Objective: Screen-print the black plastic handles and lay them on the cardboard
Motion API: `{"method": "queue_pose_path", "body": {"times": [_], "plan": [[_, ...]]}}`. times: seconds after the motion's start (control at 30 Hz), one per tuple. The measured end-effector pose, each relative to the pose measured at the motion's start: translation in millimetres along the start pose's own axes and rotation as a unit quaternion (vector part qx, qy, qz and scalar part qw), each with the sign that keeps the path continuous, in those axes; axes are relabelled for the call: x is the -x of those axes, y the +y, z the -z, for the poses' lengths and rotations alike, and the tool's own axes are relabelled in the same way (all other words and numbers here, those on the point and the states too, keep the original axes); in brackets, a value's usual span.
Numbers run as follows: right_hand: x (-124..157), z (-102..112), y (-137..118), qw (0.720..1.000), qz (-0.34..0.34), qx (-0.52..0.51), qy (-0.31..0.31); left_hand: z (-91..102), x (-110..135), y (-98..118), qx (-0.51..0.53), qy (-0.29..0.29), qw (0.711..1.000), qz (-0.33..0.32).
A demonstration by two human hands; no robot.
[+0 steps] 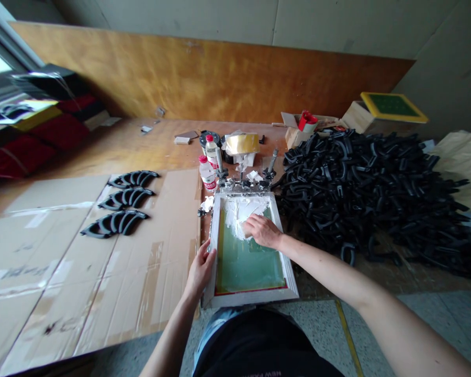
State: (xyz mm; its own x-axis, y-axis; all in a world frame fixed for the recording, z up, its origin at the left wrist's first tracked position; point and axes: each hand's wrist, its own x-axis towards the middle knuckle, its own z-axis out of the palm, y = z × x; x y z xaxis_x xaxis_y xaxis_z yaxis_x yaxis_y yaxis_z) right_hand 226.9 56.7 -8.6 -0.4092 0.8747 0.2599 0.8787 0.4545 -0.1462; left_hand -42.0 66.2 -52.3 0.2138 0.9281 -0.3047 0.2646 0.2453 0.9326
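Note:
A screen-printing frame (290,277) with green mesh lies on the wooden table in front of me, hinged at its far end by metal clamps (243,183). White ink (239,209) is smeared over the far part of the mesh. My right hand (261,230) rests on the mesh at the edge of the ink, closed on a squeegee that is mostly hidden under the fingers. My left hand (200,269) grips the frame's left rail near the front corner.
A big heap of black plastic parts (377,188) fills the table's right side. Three rows of black parts (120,201) lie on flattened cardboard (63,272) at left. Bottles (208,167), a yellow tape roll (241,142) and another framed screen (392,107) stand behind.

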Motion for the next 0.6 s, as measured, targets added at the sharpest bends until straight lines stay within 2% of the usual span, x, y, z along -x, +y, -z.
{"method": "queue_pose_path", "body": {"times": [0.07, 0.13, 0.23, 0.3, 0.37, 0.43, 0.5, 0.57, 0.6], "plan": [[4.8, -0.3, -1.5, 0.999, 0.024, -0.022, -0.008, 0.2, -0.4, -0.6, 0.003, -0.001, 1.0, 0.006], [-0.5, 5.7, 2.9, 0.999, 0.013, -0.051, -0.01, 0.7, -0.1, 1.1, 0.003, -0.002, 1.0, 0.012], [-29.9, 20.9, 19.5, 0.995, -0.069, -0.064, 0.014, 4.1, 5.7, 15.1, 0.002, -0.008, 1.0, 0.019], [-51.6, 32.9, 35.1, 0.988, -0.138, -0.051, 0.039, 9.0, 13.6, 33.1, 0.004, -0.016, 1.0, 0.025], [-61.4, 45.8, 53.6, 0.978, -0.193, -0.034, 0.074, 15.0, 21.8, 55.0, 0.016, -0.016, 0.999, 0.025], [-53.2, 56.3, 73.2, 0.959, -0.251, -0.029, 0.131, 19.9, 25.6, 77.3, 0.03, -0.007, 0.999, 0.009], [-29.6, 59.4, 88.9, 0.924, -0.333, -0.048, 0.183, 21.0, 22.0, 98.7, 0.052, 0.009, 0.998, -0.03], [-0.8, 51.1, 94.4, 0.893, -0.393, -0.091, 0.198, 17.4, 11.8, 120.4, 0.114, 0.017, 0.988, -0.099], [11.9, 42.6, 92.1, 0.887, -0.402, -0.113, 0.195, 14.2, 5.4, 131.5, 0.156, 0.013, 0.978, -0.135]]}}
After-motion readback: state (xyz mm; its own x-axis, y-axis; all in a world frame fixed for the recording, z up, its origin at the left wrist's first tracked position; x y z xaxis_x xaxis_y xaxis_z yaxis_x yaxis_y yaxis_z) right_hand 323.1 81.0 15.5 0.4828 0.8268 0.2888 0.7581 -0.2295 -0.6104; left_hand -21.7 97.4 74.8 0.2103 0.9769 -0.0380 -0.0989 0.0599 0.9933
